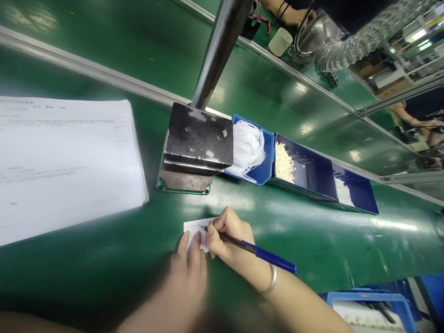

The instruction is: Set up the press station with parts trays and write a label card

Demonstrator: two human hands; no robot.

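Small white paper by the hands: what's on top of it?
The paper bears handwriting near its upper edge, where a pen points. Fingers of the left hand lie on it; the right hand overlaps its right side. Anything beneath them is covered.

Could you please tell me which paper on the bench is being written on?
The small slip: the left hand rests on it and the right hand holds the pen to it. The larger printed sheets lie apart, untouched.

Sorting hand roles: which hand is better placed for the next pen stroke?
Right hand, most likely: it holds the pen, tip at the paper slip. The left hand rests on the slip, seemingly steadying it.
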